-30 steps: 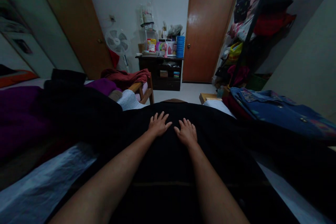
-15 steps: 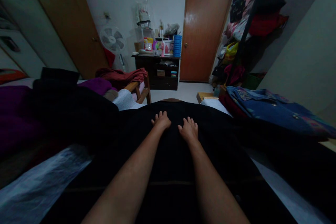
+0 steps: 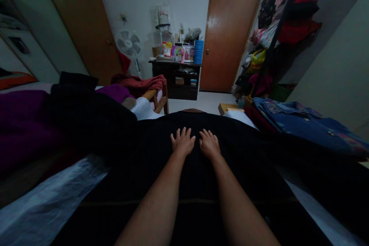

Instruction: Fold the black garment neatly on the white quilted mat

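A large black jacket [image 3: 198, 184] lies spread over the bed, its brown collar edge [image 3: 191, 110] at the far end and its sleeves reaching out to both sides. My left hand [image 3: 183, 143] rests palm down on the upper part of the jacket, fingers spread. Close beside it on the right, my right hand [image 3: 210, 144] also lies on the dark cloth with its fingers stretched out. Neither hand grips anything. The jacket is so dark that its folds hardly show.
Purple cloth [image 3: 25, 123] is heaped at the left, and a folded denim jacket [image 3: 305, 119] lies on a pile at the right. Light bedding [image 3: 57, 196] shows beside the black jacket. Farther off stand a dark cabinet [image 3: 173, 73], a fan [image 3: 129, 44] and a wooden door [image 3: 221, 34].
My left hand has turned flatter, its fingers more spread on the jacket. My right hand has shifted slightly, its fingers angling left. The view has swung a little to the left.
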Tool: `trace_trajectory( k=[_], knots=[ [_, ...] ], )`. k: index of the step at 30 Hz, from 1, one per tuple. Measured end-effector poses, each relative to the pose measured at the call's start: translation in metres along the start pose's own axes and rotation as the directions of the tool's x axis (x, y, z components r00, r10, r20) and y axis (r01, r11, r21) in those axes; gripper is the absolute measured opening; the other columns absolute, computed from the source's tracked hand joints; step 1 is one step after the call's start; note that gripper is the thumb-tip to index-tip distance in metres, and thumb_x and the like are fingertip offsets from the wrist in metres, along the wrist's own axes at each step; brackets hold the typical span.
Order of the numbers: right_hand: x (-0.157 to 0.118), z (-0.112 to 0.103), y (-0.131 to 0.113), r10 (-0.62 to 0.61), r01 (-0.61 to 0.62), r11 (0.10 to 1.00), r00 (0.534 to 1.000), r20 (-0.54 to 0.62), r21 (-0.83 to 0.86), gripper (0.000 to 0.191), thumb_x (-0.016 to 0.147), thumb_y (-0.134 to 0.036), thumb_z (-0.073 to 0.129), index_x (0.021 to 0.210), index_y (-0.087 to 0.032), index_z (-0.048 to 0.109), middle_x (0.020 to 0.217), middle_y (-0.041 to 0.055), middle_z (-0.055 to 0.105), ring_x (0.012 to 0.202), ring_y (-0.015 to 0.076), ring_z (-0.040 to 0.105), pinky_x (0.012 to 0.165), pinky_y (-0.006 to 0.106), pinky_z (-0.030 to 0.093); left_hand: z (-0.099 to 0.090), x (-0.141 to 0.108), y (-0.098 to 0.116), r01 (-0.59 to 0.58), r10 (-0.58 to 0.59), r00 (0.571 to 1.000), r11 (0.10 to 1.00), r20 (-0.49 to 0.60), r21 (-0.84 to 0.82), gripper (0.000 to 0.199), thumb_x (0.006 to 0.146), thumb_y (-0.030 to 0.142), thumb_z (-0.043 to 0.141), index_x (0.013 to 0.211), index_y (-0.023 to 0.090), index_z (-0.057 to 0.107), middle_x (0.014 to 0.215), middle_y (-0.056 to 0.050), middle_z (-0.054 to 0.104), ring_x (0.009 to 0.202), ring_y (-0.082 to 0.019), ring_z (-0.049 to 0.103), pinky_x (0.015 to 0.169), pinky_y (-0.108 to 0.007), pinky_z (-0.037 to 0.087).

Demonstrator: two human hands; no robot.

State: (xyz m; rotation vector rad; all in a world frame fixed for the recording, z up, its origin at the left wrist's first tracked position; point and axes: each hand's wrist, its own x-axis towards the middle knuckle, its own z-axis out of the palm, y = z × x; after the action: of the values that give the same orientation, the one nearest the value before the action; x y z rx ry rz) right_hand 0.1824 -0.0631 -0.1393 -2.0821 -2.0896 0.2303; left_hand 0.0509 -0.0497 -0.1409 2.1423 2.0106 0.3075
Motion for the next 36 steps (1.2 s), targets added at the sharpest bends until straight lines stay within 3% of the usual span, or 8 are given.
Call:
trace_trajectory(
  k=[8,15,20,24,32,36],
  knots=[
    [0.002,0.002,-0.004,0.037,-0.036,0.999,0.999,0.007,-0.040,0.054,0.091,-0.034,0.030,0.144,-0.026,0.034,0.154,-0.0015,0.025,0.141,0.0210,0.017,0.112,0.042,0.014,0.002,0.001,-0.002,-0.017,0.017,0.999,1.000,-0.029,-0.012,0.052,0.093,0.047,0.025,0.142,0.034,0.035,0.153,0.000,0.029,0.141,-0.028,0.018,0.111,-0.061,0.012],
    [0.021,-0.014,-0.010,-0.028,0.035,0.994,0.997,0.077,-0.101,0.055,0.087,-0.035,0.037,0.141,-0.022,0.038,0.150,0.0062,0.034,0.134,0.0284,0.031,0.104,0.046,0.028,0.004,0.001,-0.001,-0.012,0.012,0.999,1.000,-0.042,-0.004,0.052,0.092,0.044,0.028,0.142,0.033,0.036,0.153,0.001,0.029,0.141,-0.029,0.018,0.110,-0.061,0.012],
    [0.045,-0.011,-0.005,-0.184,0.191,0.977,0.980,0.080,-0.093,0.056,0.093,-0.038,0.030,0.147,-0.024,0.024,0.157,0.0000,0.013,0.143,0.0200,0.009,0.112,0.042,0.012,0.005,0.001,-0.002,-0.017,0.017,0.999,1.000,-0.045,0.003,0.052,0.092,0.044,0.028,0.142,0.033,0.036,0.153,0.001,0.029,0.141,-0.030,0.018,0.110,-0.061,0.014],
    [0.065,-0.007,0.010,-0.217,0.225,0.968,0.973,0.083,-0.111,0.058,0.095,-0.048,0.027,0.148,-0.027,0.020,0.157,-0.0001,0.013,0.143,0.0191,0.006,0.113,0.041,0.007,0.006,0.001,-0.002,-0.024,0.025,0.998,1.000,-0.061,0.008,0.052,0.092,0.043,0.028,0.142,0.033,0.037,0.152,0.000,0.031,0.141,-0.030,0.019,0.110,-0.061,0.014],
    [0.087,-0.004,0.024,-0.061,0.064,0.992,0.998,0.029,-0.112,0.063,0.093,-0.060,0.026,0.148,-0.033,0.017,0.158,0.0059,0.007,0.143,0.0246,0.002,0.111,0.047,0.003,0.007,0.001,-0.002,-0.021,0.022,0.998,1.000,-0.061,0.011,0.052,0.091,0.044,0.030,0.142,0.034,0.037,0.152,0.000,0.031,0.140,-0.030,0.020,0.110,-0.061,0.013],
    [0.090,0.001,0.025,0.026,-0.028,0.998,0.999,-0.028,-0.060,0.065,0.092,-0.061,0.027,0.148,-0.029,0.020,0.157,0.0072,0.011,0.143,0.0294,0.006,0.111,0.047,0.007,0.005,0.001,-0.001,-0.022,0.023,0.998,1.000,-0.058,0.004,0.052,0.091,0.044,0.029,0.142,0.034,0.036,0.153,0.000,0.030,0.140,-0.030,0.019,0.110,-0.061,0.013]
  ],
)
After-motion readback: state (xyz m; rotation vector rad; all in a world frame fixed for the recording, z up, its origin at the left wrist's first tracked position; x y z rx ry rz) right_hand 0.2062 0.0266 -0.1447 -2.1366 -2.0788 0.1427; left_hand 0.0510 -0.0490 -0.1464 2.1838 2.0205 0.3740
